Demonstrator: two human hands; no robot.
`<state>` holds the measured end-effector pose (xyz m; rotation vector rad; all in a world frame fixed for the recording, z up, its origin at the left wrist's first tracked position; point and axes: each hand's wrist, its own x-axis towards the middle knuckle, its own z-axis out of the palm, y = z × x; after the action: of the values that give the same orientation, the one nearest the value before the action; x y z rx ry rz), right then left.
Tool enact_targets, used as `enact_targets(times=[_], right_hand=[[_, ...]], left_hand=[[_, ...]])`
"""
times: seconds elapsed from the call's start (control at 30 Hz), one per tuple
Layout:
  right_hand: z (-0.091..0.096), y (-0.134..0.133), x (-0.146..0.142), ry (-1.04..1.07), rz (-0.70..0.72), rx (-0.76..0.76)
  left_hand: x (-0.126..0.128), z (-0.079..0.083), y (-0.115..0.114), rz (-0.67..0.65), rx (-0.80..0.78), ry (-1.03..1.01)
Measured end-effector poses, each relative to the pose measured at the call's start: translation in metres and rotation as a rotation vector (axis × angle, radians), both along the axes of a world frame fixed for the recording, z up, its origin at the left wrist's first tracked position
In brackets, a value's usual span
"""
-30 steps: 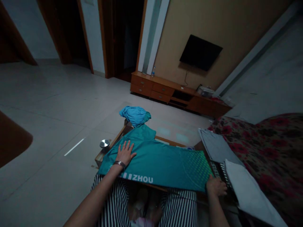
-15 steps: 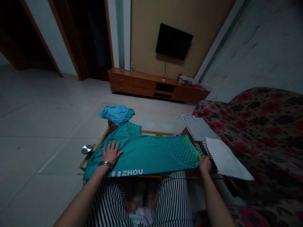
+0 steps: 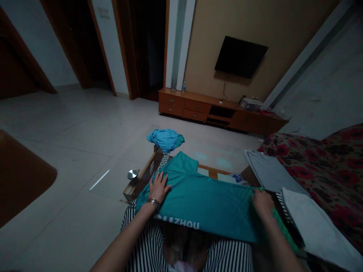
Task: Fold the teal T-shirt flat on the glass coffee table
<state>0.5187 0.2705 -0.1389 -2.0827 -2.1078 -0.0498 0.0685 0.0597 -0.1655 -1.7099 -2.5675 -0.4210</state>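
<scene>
- Left hand [image 3: 159, 187]: open, fingers spread, pressed flat on the cloth; a silver bangle [image 3: 153, 203] sits at the wrist.
- Right hand [image 3: 263, 203]: fingers curled, gripping the right end of the cloth at its edge.
- Teal jersey [image 3: 198, 200]: lies across the bench between both hands, its near edge overhanging the lap. White lettering [image 3: 177, 223] reads upside down along that edge. A sleeve [image 3: 181, 163] points away at the far side, and a green-patterned end [image 3: 285, 226] hangs beyond the right hand.
- Striped trousers [image 3: 144, 238]: worn by the person, directly below the jersey.
- Bench [image 3: 144, 177]: low, wood-framed; a steel dish [image 3: 132, 174] stands at its left corner.
- Blue garment [image 3: 165, 139]: bunched, unfolded, at the bench's far end.
- Grey garment [image 3: 270, 173] and white garment [image 3: 314, 223]: lie flat and appear folded, right of the jersey, beside a floral sofa [image 3: 312, 158].
- Status: two garments appear finished; the jersey is in hand, not squared; the blue garment is untouched.
- Background: a wooden cabinet [image 3: 221, 109] stands beneath a wall-mounted television [image 3: 241, 56].
</scene>
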Motion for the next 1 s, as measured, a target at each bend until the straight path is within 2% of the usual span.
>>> enact_targets(times=[0.07,0.17,0.27,0.33,0.4,0.5,0.6,0.87,1.0], right_hand=[[0.015,0.017,-0.088,0.214,0.341,-0.110],[0.016,0.043,-0.215,0.310,0.553,-0.206],[0.001,0.065,-0.312,0.367,0.632,-0.265],[-0.009,0.075,-0.357,0.391,0.624,-0.279],[-0.017,0.082,-0.389,0.407,0.585,-0.282],[-0.025,0.091,-0.418,0.433,0.533,-0.299],[-0.030,0.103,-0.426,0.493,0.545,-0.372],[-0.021,0.126,-0.399,0.787,0.719,-0.524],[-0.016,0.129,-0.400,0.883,0.749,-0.529]], left_hand=[[-0.009,-0.003,0.010,0.133,0.084,-0.030],[-0.024,-0.004,0.026,0.325,0.166,-0.101],[-0.035,-0.004,0.036,0.396,0.167,-0.129],[-0.040,-0.004,0.038,0.399,0.158,-0.128],[-0.042,-0.005,0.037,0.390,0.154,-0.128],[-0.043,-0.008,0.036,0.376,0.153,-0.143],[-0.043,-0.007,0.034,0.365,0.158,-0.167],[-0.043,-0.007,0.034,0.252,0.210,-0.222],[-0.047,-0.007,0.041,0.340,0.169,-0.242]])
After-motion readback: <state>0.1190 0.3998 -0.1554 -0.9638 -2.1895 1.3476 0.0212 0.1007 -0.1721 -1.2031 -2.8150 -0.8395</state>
